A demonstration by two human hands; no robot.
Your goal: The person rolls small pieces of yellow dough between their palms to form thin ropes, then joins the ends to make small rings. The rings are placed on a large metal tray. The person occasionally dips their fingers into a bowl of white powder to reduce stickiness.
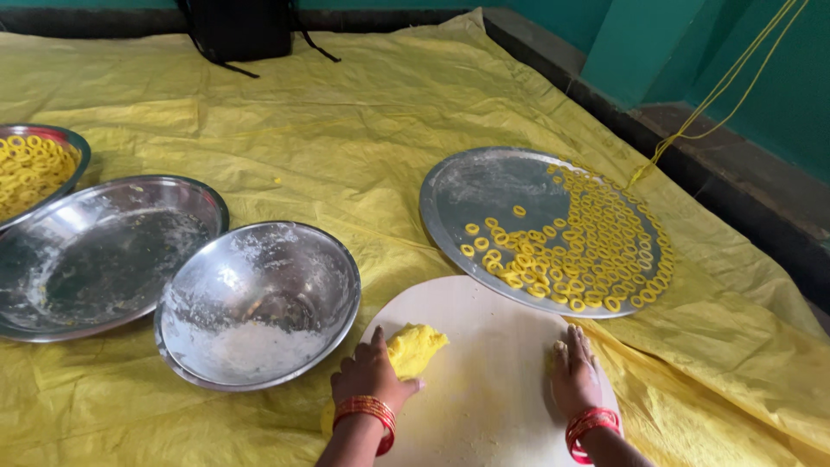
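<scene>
A round pale board (484,346) lies on the yellow sheet at the bottom centre. My left hand (370,374) rests on the board's left edge against a lump of yellow dough (415,346). Over the board's right side my right hand (575,374) lies flat, palm down, with a small bit of dough under its fingers. Both wrists wear red bangles. Just beyond the board sits a large round steel tray (467,195) covered on its right half with several small yellow dough rings (588,251).
A steel bowl (259,303) with white flour stands left of the board. Further left lie a floured steel plate (104,255) and a bowl of dough rings (35,164). A black bag (242,26) sits at the back. Green walls and a dark ledge bound the right side.
</scene>
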